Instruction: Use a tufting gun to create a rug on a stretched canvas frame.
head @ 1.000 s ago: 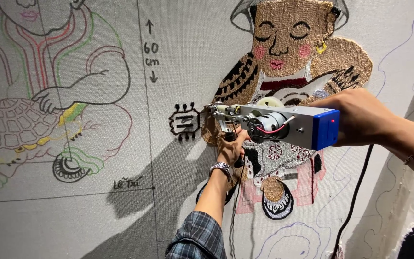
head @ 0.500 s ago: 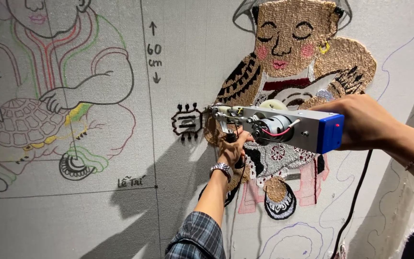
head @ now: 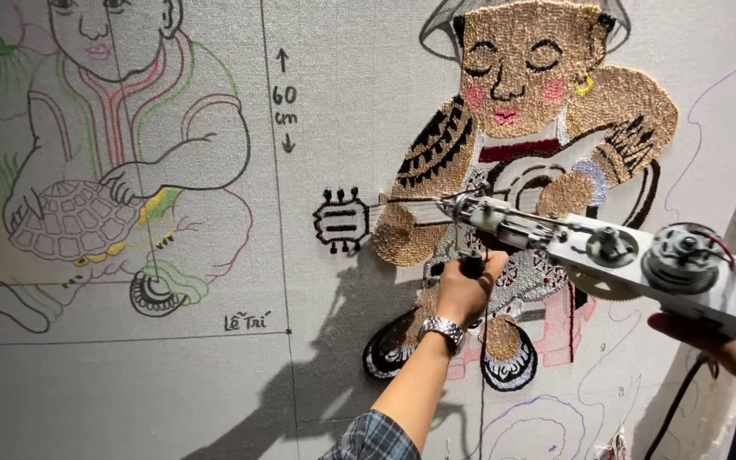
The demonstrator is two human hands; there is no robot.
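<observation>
Tufting gun [head: 623,255]: centre right of frame, tip against the cloth [head: 334,358] at the tufted figure's [head: 521,128] guitar.
Change: view has come closer since a second ago; gun tip stays at the same patch.
Left hand [head: 463,290]: fingers clenched on the black front grip.
Right hand [head: 726,349]: lower right, under the gun's rear; fingers' closure cannot be told.
Upper left: outline drawing [head: 121,128], untufted.
</observation>
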